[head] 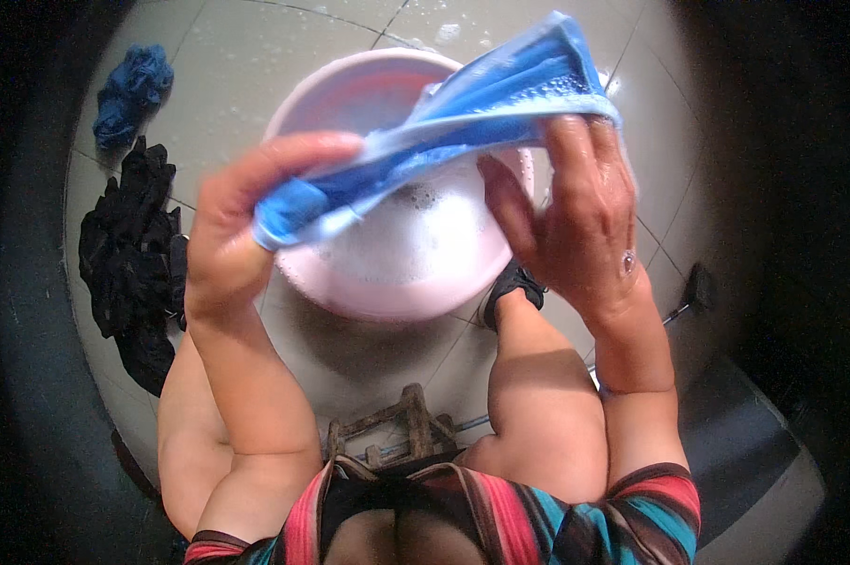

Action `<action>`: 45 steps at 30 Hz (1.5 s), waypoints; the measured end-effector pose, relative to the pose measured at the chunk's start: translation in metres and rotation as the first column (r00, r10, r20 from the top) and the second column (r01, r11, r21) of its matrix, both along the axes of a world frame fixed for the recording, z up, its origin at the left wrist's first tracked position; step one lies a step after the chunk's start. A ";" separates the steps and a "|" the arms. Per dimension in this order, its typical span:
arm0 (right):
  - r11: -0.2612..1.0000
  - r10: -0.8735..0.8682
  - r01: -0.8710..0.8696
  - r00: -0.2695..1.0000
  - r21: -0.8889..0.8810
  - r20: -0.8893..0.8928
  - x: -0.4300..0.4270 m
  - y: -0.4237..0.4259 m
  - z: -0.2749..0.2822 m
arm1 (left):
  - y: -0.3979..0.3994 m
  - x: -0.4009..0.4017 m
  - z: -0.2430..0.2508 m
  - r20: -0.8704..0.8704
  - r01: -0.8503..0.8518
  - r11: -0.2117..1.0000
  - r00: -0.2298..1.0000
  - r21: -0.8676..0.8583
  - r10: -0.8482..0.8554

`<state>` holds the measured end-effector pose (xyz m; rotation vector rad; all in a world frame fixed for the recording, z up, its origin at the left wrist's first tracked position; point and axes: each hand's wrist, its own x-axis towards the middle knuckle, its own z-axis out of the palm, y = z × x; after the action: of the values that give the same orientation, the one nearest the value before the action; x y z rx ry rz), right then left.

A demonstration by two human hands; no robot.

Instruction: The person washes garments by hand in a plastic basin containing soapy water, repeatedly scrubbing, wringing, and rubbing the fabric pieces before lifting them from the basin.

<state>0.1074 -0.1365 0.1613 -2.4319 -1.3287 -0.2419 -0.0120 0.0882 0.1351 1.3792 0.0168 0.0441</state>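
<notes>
A wet, soapy blue cloth garment is stretched above a round pink plastic basin. My left hand grips its lower left end, the thumb lying on top. At the cloth's right end is my right hand, its fingertips hidden behind or inside the light blue edge and its thumb apart. Suds cling to the fabric near that edge and a bubble sits on my right wrist. The basin holds cloudy, soapy water.
On the tiled floor at the left lie a bunched blue cloth and a heap of black fabric. A wooden frame stands between my legs. Suds spot the floor beyond the basin. A black shoe is on my right foot.
</notes>
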 end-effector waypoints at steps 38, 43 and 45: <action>0.533 0.276 0.810 0.107 0.245 -0.955 0.004 -0.014 -0.005 | 0.025 0.001 0.003 -0.298 -0.546 0.713 0.838 -0.440 0.457; 0.590 0.139 0.696 0.411 0.409 -0.901 -0.006 0.010 0.011 | 0.003 0.006 0.029 -0.180 -0.446 0.880 0.891 -0.166 0.418; 0.829 0.152 0.373 0.566 0.416 -0.810 -0.017 0.024 0.013 | -0.009 0.009 0.031 -0.060 -0.343 0.932 0.939 -0.113 0.339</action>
<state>0.0905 -0.1121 0.1746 -1.7115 -0.5326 0.4154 -0.0029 0.0792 0.1666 1.2411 0.2891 0.3028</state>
